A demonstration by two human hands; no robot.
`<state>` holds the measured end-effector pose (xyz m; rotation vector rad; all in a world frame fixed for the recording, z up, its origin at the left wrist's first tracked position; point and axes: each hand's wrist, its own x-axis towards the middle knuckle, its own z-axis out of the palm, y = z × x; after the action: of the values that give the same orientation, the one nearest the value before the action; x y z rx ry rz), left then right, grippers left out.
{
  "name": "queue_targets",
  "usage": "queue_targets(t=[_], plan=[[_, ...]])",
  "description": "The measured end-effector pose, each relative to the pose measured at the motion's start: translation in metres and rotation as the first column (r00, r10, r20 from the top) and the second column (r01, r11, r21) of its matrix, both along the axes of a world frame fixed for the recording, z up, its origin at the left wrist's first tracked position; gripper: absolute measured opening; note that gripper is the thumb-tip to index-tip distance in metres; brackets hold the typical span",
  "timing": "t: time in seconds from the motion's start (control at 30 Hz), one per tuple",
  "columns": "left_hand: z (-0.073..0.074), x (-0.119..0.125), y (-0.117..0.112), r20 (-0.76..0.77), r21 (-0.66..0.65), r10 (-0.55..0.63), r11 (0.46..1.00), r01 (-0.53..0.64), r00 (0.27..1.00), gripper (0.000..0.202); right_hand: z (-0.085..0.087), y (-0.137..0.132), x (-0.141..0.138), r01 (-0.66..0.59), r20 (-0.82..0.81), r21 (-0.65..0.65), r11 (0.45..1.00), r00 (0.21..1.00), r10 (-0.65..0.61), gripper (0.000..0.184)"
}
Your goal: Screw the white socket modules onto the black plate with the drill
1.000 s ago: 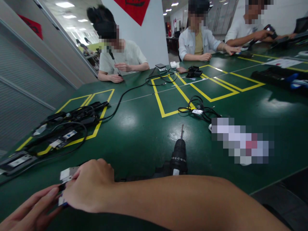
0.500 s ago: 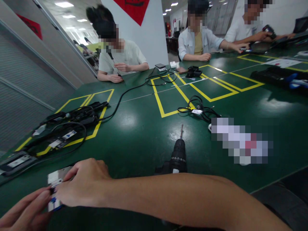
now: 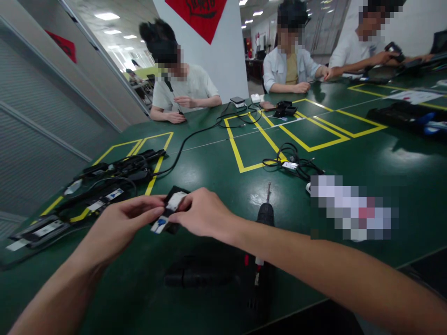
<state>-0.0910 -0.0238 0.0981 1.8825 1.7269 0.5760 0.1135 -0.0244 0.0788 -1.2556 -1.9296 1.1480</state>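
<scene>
Both my hands hold one small black module with a white and blue label (image 3: 169,210) above the green table (image 3: 209,172). My left hand (image 3: 120,223) pinches its left end, fingers closed. From the right, my right hand (image 3: 204,215) grips its upper right end, my forearm crossing the picture. Under that forearm a black cordless screwdriver (image 3: 262,242) lies on the table, its bit pointing away from me.
Several black adapters with cables (image 3: 104,181) lie at the left in yellow-taped boxes. A coiled cable (image 3: 291,163) and a blurred white object (image 3: 352,207) sit to the right. Three people sit across the table, at work with their own hands.
Both hands have lifted the module from the near left table edge up and toward the middle. The view has tilted down, showing more of the screwdriver's body.
</scene>
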Motion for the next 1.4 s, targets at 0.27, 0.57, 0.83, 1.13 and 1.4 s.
queue_targets(t=[0.27,0.57,0.83,1.13,1.4], plan=[[-0.024,0.098,0.061,0.262,-0.116,-0.506,0.829,0.547,0.822,0.018,-0.026,-0.012,0.076,0.186,0.348,0.125,0.975,0.912,-0.219,0.027],[-0.024,0.118,0.069,0.099,-0.046,-0.713,0.694,0.718,0.695,0.014,-0.038,-0.026,0.072,0.175,0.543,0.201,0.964,0.799,-0.259,0.024],[-0.029,0.118,0.068,0.112,0.008,-0.722,0.688,0.725,0.683,0.02,-0.038,-0.027,0.078,0.133,0.54,0.273,0.953,0.799,-0.266,0.024],[-0.017,0.102,0.04,-0.074,0.293,-0.522,0.803,0.519,0.85,0.018,-0.036,-0.031,0.089,0.123,0.446,0.353,0.928,0.85,-0.282,0.026],[-0.027,0.076,0.013,-0.275,0.346,-0.452,0.777,0.526,0.849,0.024,-0.025,-0.019,0.094,0.005,0.443,0.509,0.861,0.856,-0.267,0.02]])
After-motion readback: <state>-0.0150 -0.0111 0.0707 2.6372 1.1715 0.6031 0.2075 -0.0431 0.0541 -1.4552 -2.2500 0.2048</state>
